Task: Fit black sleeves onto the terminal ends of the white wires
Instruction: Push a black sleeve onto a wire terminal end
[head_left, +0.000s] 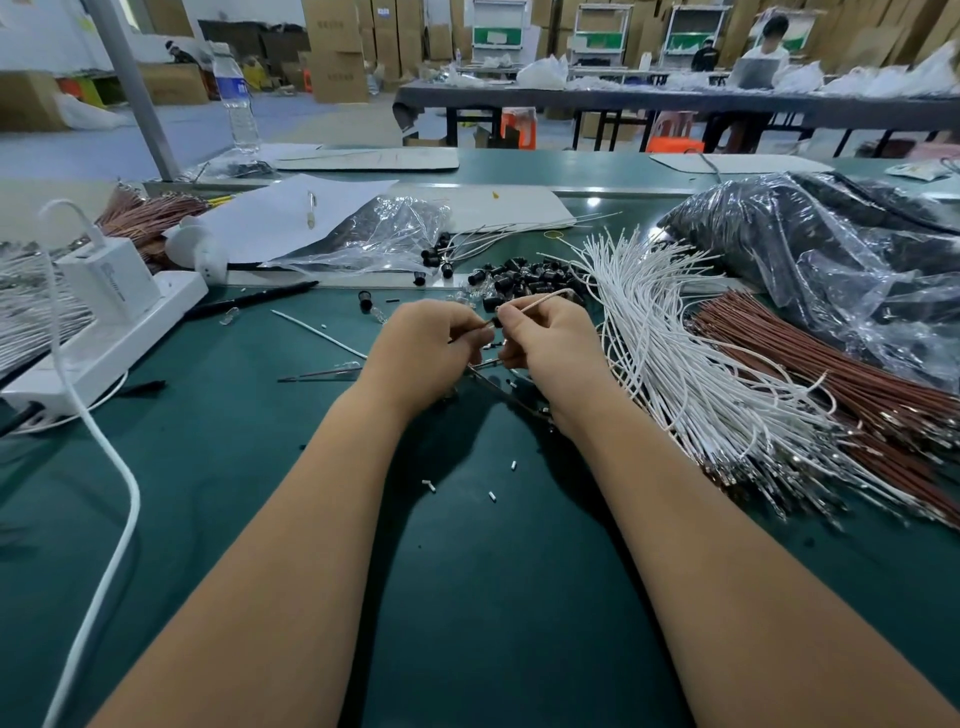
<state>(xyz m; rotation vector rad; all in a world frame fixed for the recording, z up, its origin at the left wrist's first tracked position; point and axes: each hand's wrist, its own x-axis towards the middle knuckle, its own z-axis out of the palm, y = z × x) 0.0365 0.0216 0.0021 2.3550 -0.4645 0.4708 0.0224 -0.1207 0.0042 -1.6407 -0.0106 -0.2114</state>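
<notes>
Spreading across the whole foreground: one dark green work table (234, 467). Lying at far right on it, one large crinkled clear plastic bag of black parts (831, 249); a second, smaller clear plastic bag (384, 234) sitting left of centre. Fanning out right of the hands, one thick bundle of thin white wires (675, 353), too many for counting, with one bundle of reddish-brown wires (831, 379) just beside it; another brown bundle (150, 213) lying at far left. Resting at left, one white power strip (104, 338) carrying one white charger block (106, 280). Standing at the back, one clear plastic water bottle (236, 93). Heaping just beyond the hands, one loose pile of small black cylindrical sleeves (524, 280), uncountable. Meeting above the table centre, two hands: left hand (431, 353) curling, pinching something thin, exact item unclear; right hand (550, 343) gripping one single white wire (535, 301), with one black sleeve (497, 321) sitting at the wire's end between both hands.
</notes>
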